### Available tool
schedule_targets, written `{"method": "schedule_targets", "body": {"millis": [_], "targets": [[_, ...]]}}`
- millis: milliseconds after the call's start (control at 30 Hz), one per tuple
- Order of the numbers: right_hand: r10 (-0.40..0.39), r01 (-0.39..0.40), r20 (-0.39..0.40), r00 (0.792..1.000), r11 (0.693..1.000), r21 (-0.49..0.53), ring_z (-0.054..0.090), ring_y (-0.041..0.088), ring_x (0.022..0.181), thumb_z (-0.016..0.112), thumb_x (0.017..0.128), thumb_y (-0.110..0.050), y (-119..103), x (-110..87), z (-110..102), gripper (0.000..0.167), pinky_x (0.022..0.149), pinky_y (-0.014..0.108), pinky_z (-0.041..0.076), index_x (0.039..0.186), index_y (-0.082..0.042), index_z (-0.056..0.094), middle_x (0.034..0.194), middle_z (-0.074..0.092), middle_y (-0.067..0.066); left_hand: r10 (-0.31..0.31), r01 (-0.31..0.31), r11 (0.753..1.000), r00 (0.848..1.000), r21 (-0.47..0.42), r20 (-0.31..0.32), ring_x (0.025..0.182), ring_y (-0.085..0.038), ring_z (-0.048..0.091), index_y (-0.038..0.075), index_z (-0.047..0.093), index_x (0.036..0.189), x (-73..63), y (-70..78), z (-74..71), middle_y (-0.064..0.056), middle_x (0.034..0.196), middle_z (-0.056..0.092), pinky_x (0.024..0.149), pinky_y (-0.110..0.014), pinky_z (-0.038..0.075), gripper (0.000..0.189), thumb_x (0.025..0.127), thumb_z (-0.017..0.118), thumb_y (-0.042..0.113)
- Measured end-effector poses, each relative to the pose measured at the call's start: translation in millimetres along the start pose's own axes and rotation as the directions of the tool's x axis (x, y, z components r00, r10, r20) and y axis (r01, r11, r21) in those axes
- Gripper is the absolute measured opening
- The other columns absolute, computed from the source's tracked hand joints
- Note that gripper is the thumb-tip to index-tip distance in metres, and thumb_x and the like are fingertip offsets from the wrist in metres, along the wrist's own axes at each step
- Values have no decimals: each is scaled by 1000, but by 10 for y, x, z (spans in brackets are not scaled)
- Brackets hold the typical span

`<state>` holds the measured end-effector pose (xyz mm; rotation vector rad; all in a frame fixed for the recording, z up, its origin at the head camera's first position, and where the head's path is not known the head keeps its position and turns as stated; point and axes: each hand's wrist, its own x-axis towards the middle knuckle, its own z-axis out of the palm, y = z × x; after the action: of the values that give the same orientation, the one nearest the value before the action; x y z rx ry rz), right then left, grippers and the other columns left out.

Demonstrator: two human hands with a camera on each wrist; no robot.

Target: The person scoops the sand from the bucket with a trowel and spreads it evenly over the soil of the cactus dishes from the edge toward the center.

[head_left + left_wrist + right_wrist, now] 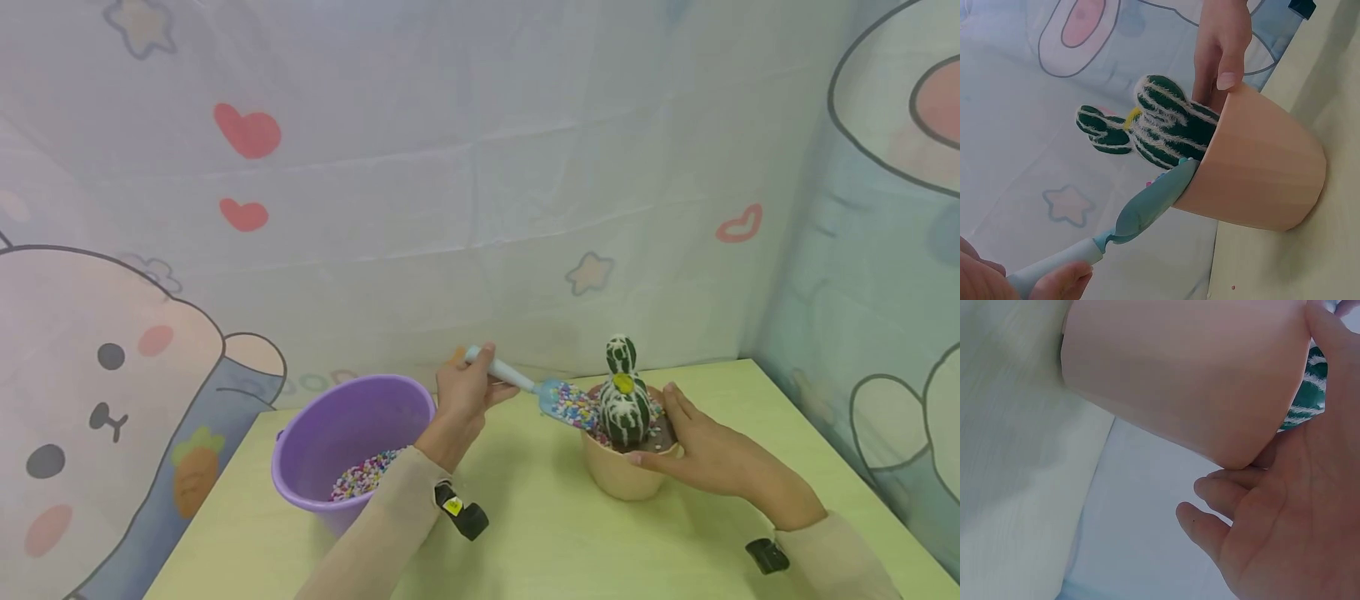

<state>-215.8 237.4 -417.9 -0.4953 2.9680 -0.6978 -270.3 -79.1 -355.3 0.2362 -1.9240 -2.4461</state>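
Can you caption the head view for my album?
Left hand holds a scoop of colorful bits; right hand grips the cactus pot.

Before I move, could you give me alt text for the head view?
A person's left grip holds a blue scoop of multicoloured pellets at the left rim of a peach pot containing a striped green cactus. The right grip holds the pot's right side. A purple bucket with more pellets stands left on the pale table.

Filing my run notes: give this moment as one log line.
left hand grips scoop; right hand holds pot; beads on scoop; cactus in pot
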Motion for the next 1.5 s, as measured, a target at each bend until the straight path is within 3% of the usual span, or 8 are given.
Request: {"method": "schedule_targets", "body": {"millis": [733, 1100, 1333, 1500], "targets": [[7, -7, -3, 1000, 999, 33, 25, 62, 151, 62, 95, -72, -44, -8, 5, 121, 116, 74, 43, 163, 12, 9, 171, 6, 37, 18, -18, 1000, 1000, 16, -5, 73, -24, 81, -12, 67, 115, -26, 30, 26, -12, 75, 71, 79, -36, 70, 39, 107, 65, 27], [-7, 5, -47, 999, 999, -52, 37, 63, 145, 61, 95, -72, -94, 0, 51, 113, 103, 71, 54, 164, 6, 18, 168, 12, 41, 47, -47, 999, 999, 17, 12, 67, -20, 80, -12, 70, 110, -67, 58, -3, -11, 74, 72, 75, -33, 70, 40, 106, 66, 28], [-7, 4, -52, 999, 998, -56, 36, 63, 146, 61, 95, -73, -116, 5, 67, 111, 101, 72, 55, 165, 3, 19, 167, 13, 43, 62, -62, 998, 998, 12, -1, 69, -23, 80, -10, 70, 109, -74, 62, 13, -13, 76, 74, 74, -33, 71, 37, 105, 68, 27], [-24, 23, -32, 999, 999, -24, 28, 66, 148, 65, 93, -72, -65, 6, 46, 117, 113, 78, 42, 164, 7, 16, 167, 8, 44, 74, -74, 997, 997, 24, 0, 75, -25, 81, -9, 71, 113, -89, 70, 34, -13, 84, 74, 77, -34, 70, 36, 105, 68, 26]]}}
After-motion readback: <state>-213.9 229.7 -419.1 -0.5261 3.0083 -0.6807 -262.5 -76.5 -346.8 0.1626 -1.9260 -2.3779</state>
